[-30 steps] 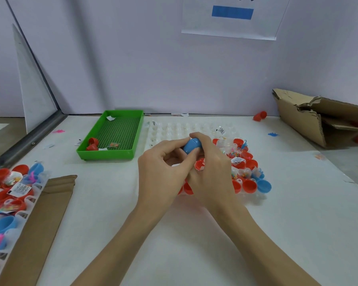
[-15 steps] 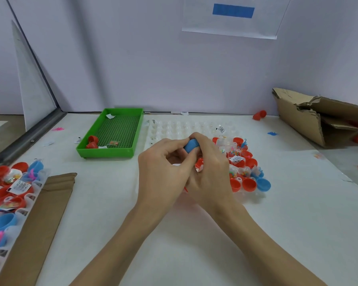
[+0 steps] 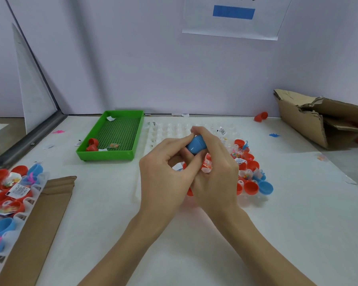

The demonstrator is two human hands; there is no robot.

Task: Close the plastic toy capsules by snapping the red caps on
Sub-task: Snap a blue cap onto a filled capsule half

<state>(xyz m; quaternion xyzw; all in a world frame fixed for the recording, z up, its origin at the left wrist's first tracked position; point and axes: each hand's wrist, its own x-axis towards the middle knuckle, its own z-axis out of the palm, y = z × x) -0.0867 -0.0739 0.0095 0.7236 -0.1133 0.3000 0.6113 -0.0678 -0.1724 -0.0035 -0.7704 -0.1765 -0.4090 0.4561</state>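
I had both hands meeting just above the clear, dimpled plastic capsule tray (image 3: 174,129), so the piece I worked on sat close to the open ones waiting below. My left hand (image 3: 163,174) curled its thumb and forefinger onto the smooth, rounded blue plastic capsule (image 3: 195,145), while my right hand (image 3: 215,172) wrapped its fingers over the top and far side; squeezing from opposite sides looked like the way to press the halves shut. Whether a red cap was under my fingers I could not tell, since the hands hid the lower part. The glossy red plastic cups (image 3: 250,187) and one open blue plastic half-shell (image 3: 266,187) stood mouth-up in the tray's near right corner, some with small bright toys and paper labels inside, easy to reach. On the white desk (image 3: 277,234) the green plastic tray with a studded floor (image 3: 116,137) held two loose red pieces at its near left end. A torn brown cardboard box (image 3: 310,118) lay at the far right, and a second tray of red and blue capsule halves (image 3: 6,195) rested beside flat cardboard on the left.
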